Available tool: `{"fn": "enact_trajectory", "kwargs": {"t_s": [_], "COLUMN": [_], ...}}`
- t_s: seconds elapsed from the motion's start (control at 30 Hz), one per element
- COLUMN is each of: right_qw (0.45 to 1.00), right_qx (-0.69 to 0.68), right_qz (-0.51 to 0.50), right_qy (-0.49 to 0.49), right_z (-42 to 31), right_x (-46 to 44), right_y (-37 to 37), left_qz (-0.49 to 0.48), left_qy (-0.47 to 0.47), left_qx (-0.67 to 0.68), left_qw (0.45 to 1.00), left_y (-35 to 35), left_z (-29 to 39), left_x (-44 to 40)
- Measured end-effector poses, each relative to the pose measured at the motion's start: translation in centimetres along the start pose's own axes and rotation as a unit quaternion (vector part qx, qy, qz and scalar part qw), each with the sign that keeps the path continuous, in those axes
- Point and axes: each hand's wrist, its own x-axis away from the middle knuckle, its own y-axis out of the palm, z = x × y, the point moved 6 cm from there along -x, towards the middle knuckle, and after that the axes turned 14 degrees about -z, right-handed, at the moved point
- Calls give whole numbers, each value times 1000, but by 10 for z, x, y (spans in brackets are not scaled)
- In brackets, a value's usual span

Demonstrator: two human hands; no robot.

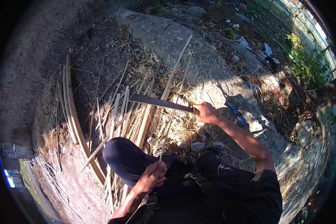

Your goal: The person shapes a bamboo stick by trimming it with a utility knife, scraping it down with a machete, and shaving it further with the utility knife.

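My right hand (205, 112) is closed round the handle of a long machete (162, 102), whose dark blade points left above the pile of split strips. Low in the middle, beside my bent knee, my left hand (154, 176) is closed round a thin strip (169, 128). That strip runs up and slightly right from my fist and passes the blade; whether they touch I cannot tell. Pale split strips (143, 125) lie in a heap in front of my knee.
Long curved poles (71, 100) lie at the left. A large grey rock (168, 37) stretches from the top to the right, with a blue object (237, 114) on it. Fine shavings (183, 128) cover the ground near the blade. Green plants (310, 67) grow at the upper right.
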Motion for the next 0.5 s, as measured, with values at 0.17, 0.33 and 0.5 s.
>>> {"fn": "enact_trajectory", "kwargs": {"t_s": [0.17, 0.33, 0.5], "right_qw": [988, 986, 992], "right_qx": [13, -32, -83], "right_qz": [-109, 30, 4], "right_qy": [113, 161, 90], "right_z": [-2, 88, 42], "right_x": [-5, -11, 12], "right_y": [-27, -37, -23], "left_qz": [-3, 6, 8], "left_qy": [-7, -20, -25], "left_qx": [8, 30, 13], "left_qw": [1000, 999, 1000], "left_y": [6, 9, 6], "left_z": [-3, 0, 4], "left_x": [18, 46, 37]}}
